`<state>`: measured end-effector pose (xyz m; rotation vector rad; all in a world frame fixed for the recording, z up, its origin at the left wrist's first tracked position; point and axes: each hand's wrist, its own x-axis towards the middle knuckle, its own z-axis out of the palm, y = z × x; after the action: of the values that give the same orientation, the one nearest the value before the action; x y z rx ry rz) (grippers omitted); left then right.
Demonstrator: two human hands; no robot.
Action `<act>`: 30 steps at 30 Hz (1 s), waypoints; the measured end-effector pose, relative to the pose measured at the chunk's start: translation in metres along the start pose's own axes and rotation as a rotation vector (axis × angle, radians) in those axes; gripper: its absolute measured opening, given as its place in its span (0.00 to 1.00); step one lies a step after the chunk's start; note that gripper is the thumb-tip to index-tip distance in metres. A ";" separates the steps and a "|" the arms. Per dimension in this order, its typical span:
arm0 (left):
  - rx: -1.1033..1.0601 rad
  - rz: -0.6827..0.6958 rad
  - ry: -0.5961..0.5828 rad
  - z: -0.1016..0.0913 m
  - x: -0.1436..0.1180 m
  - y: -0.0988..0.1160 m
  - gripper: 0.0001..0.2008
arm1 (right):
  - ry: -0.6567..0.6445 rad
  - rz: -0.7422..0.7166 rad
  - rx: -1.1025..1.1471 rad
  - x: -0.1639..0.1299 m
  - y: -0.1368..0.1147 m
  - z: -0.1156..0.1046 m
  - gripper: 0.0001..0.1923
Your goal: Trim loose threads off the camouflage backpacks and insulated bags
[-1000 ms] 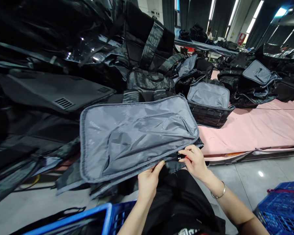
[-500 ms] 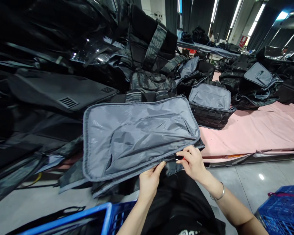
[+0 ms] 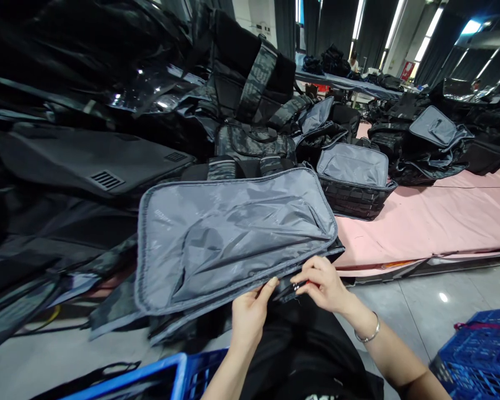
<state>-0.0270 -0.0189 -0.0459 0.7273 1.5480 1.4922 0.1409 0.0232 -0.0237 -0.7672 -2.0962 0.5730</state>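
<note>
A dark backpack lies opened in front of me, its grey-lined flap (image 3: 237, 233) spread wide with the inner side up. Under the flap's near edge, my left hand (image 3: 250, 316) pinches the bag's dark edge, thumb on top. Just to the right, my right hand (image 3: 323, 283) is closed on a small black-and-red tool (image 3: 295, 286), perhaps thread snips; the fingers cover most of it. Its dark tip points left toward the bag's edge, close to my left thumb. A fine loose thread hangs below my right fingers.
More dark bags are heaped to the left and behind, including another grey-lined open bag (image 3: 354, 166). A pink-covered table (image 3: 420, 222) runs off to the right. Blue plastic crates stand at the lower left (image 3: 181, 372) and lower right (image 3: 475, 355). A person is far back.
My right hand has shifted slightly left and down with the small tool, nearer my left hand. The left hand keeps its pinch. The whole view has moved a little.
</note>
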 end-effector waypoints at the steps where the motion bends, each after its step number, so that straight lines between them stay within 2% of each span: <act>1: -0.002 -0.012 -0.008 -0.002 0.001 0.002 0.13 | -0.027 0.017 0.061 -0.004 0.000 -0.001 0.09; 3: -0.025 -0.051 -0.002 -0.007 0.003 0.005 0.15 | -0.010 0.105 0.199 -0.016 0.003 -0.002 0.11; 4: -0.045 -0.077 0.010 -0.010 0.005 0.007 0.15 | 0.047 0.175 0.283 -0.023 0.007 -0.002 0.12; 5: -0.069 -0.109 0.024 -0.012 0.007 0.010 0.15 | 0.146 0.270 0.375 -0.031 0.012 -0.002 0.14; 7: -0.122 -0.173 0.048 -0.015 0.011 0.014 0.15 | 0.425 0.480 0.527 -0.045 0.027 -0.003 0.18; 9: -0.163 -0.212 0.063 -0.017 0.015 0.018 0.14 | 0.671 0.635 0.585 -0.057 0.042 -0.003 0.20; 11: -0.182 -0.237 0.079 -0.018 0.016 0.022 0.13 | 0.784 0.699 0.569 -0.064 0.054 -0.003 0.20; 15: -0.186 -0.254 0.077 -0.021 0.016 0.025 0.10 | 0.817 0.740 0.542 -0.063 0.060 0.006 0.17; 20: -0.228 -0.270 0.099 -0.021 0.014 0.026 0.10 | 0.751 0.718 0.458 -0.036 0.063 0.026 0.19; 24: -0.197 -0.282 0.093 -0.022 0.015 0.022 0.10 | 0.770 0.719 0.360 -0.020 0.093 0.021 0.07; 27: -0.159 -0.333 0.008 -0.023 0.012 0.012 0.14 | 0.766 0.733 0.349 -0.027 0.117 0.013 0.05; 30: -0.161 -0.373 -0.063 -0.024 0.006 0.001 0.20 | 0.696 0.765 0.363 -0.052 0.127 0.021 0.09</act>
<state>-0.0506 -0.0258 -0.0474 0.3640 1.4059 1.2827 0.1899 0.0745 -0.1430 -1.3193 -0.9889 0.8943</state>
